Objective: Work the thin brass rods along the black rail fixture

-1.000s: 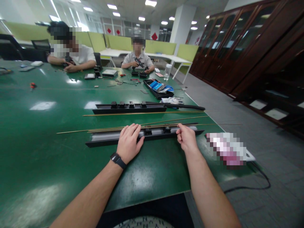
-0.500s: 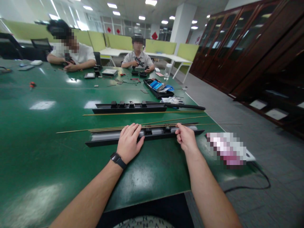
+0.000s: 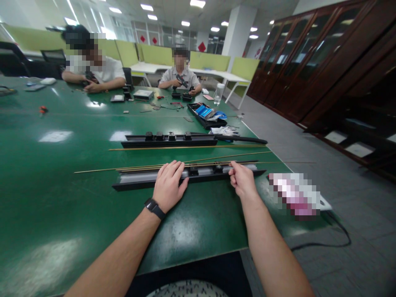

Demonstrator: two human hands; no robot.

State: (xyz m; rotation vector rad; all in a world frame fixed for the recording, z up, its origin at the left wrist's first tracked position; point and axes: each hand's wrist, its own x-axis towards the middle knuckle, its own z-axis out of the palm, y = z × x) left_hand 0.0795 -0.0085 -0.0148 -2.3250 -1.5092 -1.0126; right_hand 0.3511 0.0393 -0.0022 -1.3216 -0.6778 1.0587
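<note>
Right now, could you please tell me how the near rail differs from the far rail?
The near rail has the left hand lying across it; no hand is on the far rail. The far rail shows four black blocks, the near rail two, though the hand may hide more. The near rail looks longer, the far rail shorter. Both are dark and lie on the table.

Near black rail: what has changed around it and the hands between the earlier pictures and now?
Nothing visibly moved, was taken hold of or let go. The left hand still lies across the near black rail, the right hand stays at its right part, fingertips by the golden rods; the far black rail lies as before.
</note>
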